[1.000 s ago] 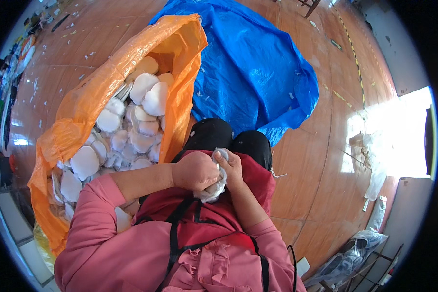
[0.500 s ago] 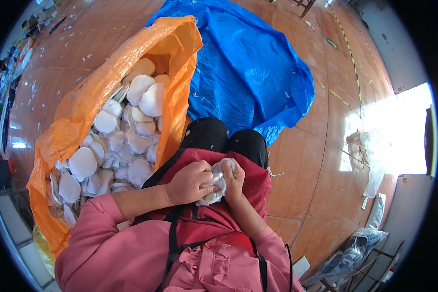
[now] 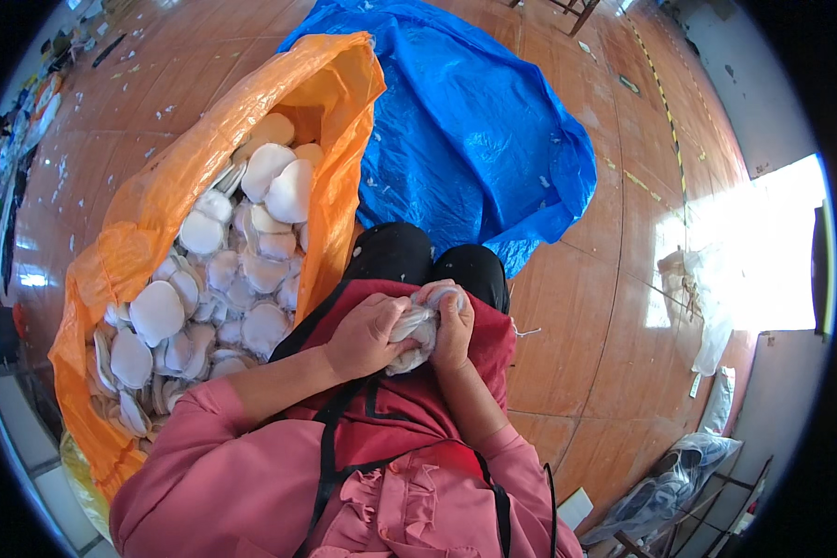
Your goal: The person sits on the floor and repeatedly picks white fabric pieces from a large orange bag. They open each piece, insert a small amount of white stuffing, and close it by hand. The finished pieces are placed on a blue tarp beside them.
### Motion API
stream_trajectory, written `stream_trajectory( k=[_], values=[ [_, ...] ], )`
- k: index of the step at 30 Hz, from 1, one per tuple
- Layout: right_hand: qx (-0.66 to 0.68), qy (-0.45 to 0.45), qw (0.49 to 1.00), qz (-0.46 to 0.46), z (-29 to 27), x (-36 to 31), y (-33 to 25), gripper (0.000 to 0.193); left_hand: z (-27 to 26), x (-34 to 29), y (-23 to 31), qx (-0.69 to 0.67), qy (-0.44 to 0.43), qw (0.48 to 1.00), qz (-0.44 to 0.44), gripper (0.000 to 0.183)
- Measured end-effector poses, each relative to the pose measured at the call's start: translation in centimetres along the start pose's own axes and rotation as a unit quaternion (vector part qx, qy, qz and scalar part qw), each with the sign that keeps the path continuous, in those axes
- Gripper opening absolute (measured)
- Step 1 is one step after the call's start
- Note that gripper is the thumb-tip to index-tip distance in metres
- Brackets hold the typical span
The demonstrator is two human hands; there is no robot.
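Over my lap, on the red apron (image 3: 474, 372), both hands grip one soft white pad (image 3: 417, 337) that looks folded or bunched up. My left hand (image 3: 367, 337) pinches its left side between thumb and fingers. On the other side, my right hand (image 3: 454, 325) wraps round the pad's edge, thumb on top. Part of the pad is hidden under the fingers. To my left stands an orange woven sack (image 3: 112, 265), its mouth spread wide. Many round white pads (image 3: 158, 312) lie heaped inside it, with a few yellowish ones near the far end.
A blue plastic sheet or sack (image 3: 474, 121) lies on the tiled floor beyond my knees. Clear plastic wrapping (image 3: 665, 488) rests at lower right beside a metal frame. Yellow-black tape (image 3: 665, 102) runs along the floor at right. Assorted goods line the far left wall.
Both hands have shifted slightly up and away from me with the white pad. My left hand has turned, so its thumb shows more and the pad looks more bunched.
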State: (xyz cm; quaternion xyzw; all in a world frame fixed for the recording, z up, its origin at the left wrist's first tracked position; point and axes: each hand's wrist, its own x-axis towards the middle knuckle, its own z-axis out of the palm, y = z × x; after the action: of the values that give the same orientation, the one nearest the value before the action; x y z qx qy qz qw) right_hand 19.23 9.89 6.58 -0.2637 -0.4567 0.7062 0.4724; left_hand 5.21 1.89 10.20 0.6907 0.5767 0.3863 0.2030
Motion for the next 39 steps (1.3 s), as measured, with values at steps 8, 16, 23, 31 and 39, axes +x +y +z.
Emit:
stream_trajectory(
  k=[8, 16, 23, 31, 39],
  values=[
    [0.068, -0.008, 0.998, 0.006, 0.0, 0.6, -1.1, 0.041, -1.8, 3.3, -2.1, 0.008, -0.065, 0.977, 0.205, 0.056],
    [0.073, -0.039, 0.997, 0.003, 0.2, 1.0, -1.3, 0.043, -3.0, 3.7, -1.3, -0.007, -0.107, 0.987, 0.120, 0.037],
    [0.082, -0.048, 0.996, 0.001, 1.0, 2.0, -0.8, 0.039, -2.1, 3.9, -1.3, 0.034, -0.018, 0.993, 0.113, 0.021],
    [0.164, 0.029, 0.985, 0.038, 1.9, 0.7, 0.3, 0.032, -2.8, 3.5, -2.5, 0.123, 0.050, 0.981, 0.143, 0.018],
    [-0.005, 0.012, 1.000, 0.009, 1.1, 0.4, 1.0, 0.022, -2.2, 3.0, -4.3, 0.140, 0.070, 0.978, 0.140, 0.016]
  ],
)
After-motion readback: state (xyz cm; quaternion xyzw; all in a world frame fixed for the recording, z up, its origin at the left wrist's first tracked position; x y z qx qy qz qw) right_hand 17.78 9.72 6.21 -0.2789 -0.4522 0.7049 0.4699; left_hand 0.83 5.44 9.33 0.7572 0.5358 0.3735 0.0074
